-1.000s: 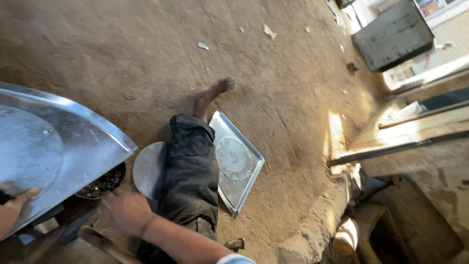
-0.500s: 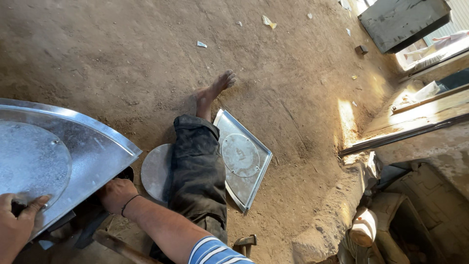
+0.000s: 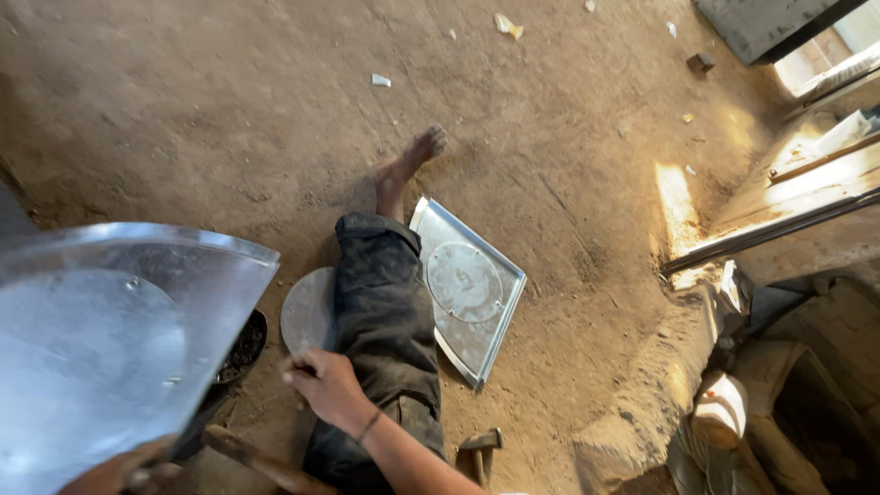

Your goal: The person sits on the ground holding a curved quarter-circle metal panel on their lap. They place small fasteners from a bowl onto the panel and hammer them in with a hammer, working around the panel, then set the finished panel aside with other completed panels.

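Note:
My left hand (image 3: 119, 472) is at the bottom left corner and grips the near edge of a large shiny metal tray (image 3: 101, 339), which is tilted up and fills the left side of the view. My right hand (image 3: 325, 385) rests with curled fingers on my dark trouser leg (image 3: 385, 312), right at the lower edge of a round metal disc (image 3: 307, 307) lying on the dirt. Whether the fingers grip the disc is unclear. My bare foot (image 3: 417, 151) stretches out ahead.
A square metal tray (image 3: 509, 275) with a round disc in it lies right of my leg. A dark bowl (image 3: 243, 344) of small bits sits partly under the big tray. A hammer (image 3: 477, 449) and a wooden handle (image 3: 257, 463) lie close by. Timber and a mud ledge stand at right.
My right hand has moved right, from beside the dark bowl to the lower edge of the round disc at my leg. The big tray has tipped up higher.

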